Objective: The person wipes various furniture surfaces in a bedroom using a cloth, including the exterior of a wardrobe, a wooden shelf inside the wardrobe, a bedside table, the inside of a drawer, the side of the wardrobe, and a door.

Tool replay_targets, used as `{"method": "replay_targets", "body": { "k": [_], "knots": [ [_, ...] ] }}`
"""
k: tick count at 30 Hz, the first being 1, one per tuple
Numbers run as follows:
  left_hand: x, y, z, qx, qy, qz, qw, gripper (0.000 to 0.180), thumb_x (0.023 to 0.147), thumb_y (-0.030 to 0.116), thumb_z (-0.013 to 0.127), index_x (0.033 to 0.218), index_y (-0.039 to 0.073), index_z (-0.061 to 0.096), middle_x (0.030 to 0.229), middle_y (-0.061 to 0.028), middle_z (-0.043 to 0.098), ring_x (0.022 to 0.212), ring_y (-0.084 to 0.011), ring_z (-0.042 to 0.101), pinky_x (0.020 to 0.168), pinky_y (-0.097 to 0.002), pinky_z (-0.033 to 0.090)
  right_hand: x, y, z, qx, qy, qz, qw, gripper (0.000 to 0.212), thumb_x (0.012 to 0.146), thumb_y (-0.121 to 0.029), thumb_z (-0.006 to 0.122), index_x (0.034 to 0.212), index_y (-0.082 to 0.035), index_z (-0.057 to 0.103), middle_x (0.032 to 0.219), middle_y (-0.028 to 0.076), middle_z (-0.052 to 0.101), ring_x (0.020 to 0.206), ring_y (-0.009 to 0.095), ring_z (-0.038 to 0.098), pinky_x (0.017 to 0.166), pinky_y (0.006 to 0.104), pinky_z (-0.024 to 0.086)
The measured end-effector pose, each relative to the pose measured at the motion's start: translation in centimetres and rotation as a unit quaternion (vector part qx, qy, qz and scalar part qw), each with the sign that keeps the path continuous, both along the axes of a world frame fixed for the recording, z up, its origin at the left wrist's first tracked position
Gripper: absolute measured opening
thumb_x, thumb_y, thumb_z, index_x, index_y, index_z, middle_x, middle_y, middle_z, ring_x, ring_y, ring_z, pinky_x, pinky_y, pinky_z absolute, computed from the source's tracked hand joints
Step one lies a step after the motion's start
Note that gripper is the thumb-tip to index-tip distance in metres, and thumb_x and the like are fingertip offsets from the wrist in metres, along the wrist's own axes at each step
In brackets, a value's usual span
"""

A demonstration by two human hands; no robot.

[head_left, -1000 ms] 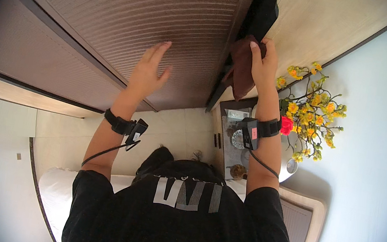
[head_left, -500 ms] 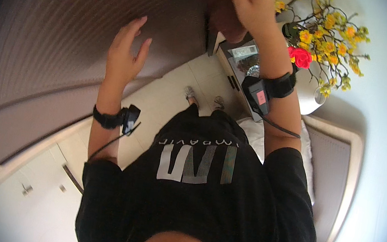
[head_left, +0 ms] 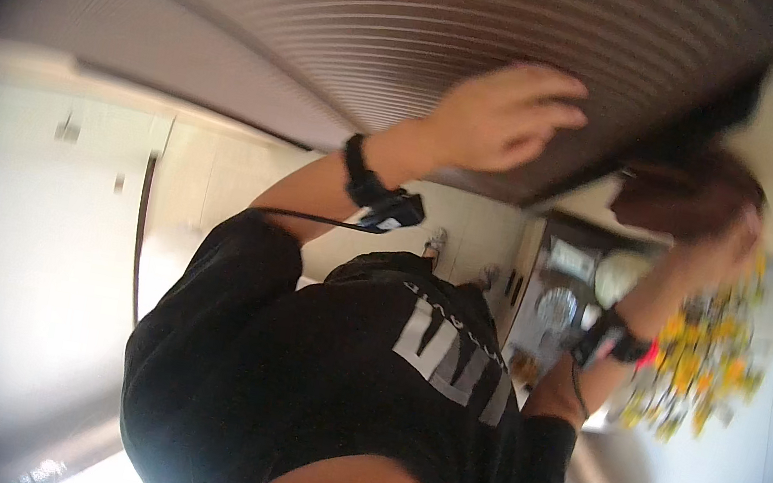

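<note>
My right hand [head_left: 724,250] is smeared by motion at the far right. Its fingers close on a dark reddish-brown piece [head_left: 687,193] that looks like folded cloth, though blur hides its exact kind. My left hand [head_left: 507,117] is raised at the upper middle, fingers loosely stretched and apart, with nothing in it. Behind that hand spreads a large brown ribbed surface [head_left: 371,17]; whether the fingers touch it, I cannot tell. Each forearm wears a black strap with a small dark device and cable.
Below my right forearm stands a dark-topped cabinet [head_left: 527,314] carrying a round glass dish [head_left: 556,309] and a flat pale packet [head_left: 573,260]. Yellow artificial flowers [head_left: 701,362] spread beside my right wrist. Pale cupboard doors [head_left: 27,215] line the left. Light floor tiles [head_left: 476,220] show around my feet.
The view has turned, so the cabinet and flowers sit lower and further right. My left hand has swung right across the ribbed surface. My right hand has moved right with the brown piece.
</note>
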State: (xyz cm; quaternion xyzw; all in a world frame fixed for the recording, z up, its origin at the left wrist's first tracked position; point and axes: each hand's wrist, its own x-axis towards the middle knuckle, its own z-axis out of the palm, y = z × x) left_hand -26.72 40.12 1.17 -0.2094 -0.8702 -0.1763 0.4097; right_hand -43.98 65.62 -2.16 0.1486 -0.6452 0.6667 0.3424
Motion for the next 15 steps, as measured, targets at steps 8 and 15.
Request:
{"method": "replay_targets", "body": {
  "k": [8,15],
  "knots": [
    [1.9,-0.8,0.3,0.0,0.015,0.113,0.993,0.036,0.07,0.0,0.062,0.105,0.008,0.059,0.115,-0.0123,0.054,0.1,-0.0292,0.056,0.08,-0.0356,0.05,-1.2,-6.0,3.5,0.115,0.258,-0.134,0.95,0.039,0.089,-0.024,0.051,0.121,-0.002,0.044,0.12,0.019,0.044,0.112,0.032,0.042,0.093,0.0441,0.038],
    [1.9,-0.5,1.9,0.183,-0.028,0.188,0.964,0.04,0.063,0.001,0.062,0.102,0.008,0.061,0.114,-0.0144,0.054,0.106,-0.0319,0.052,0.085,-0.0404,0.045,-7.0,-2.9,-3.7,0.261,0.287,-0.142,0.911,0.037,0.088,-0.025,0.054,0.115,0.0,0.048,0.129,0.027,0.035,0.118,0.042,0.035,0.096,0.0529,0.032]
  ]
}}
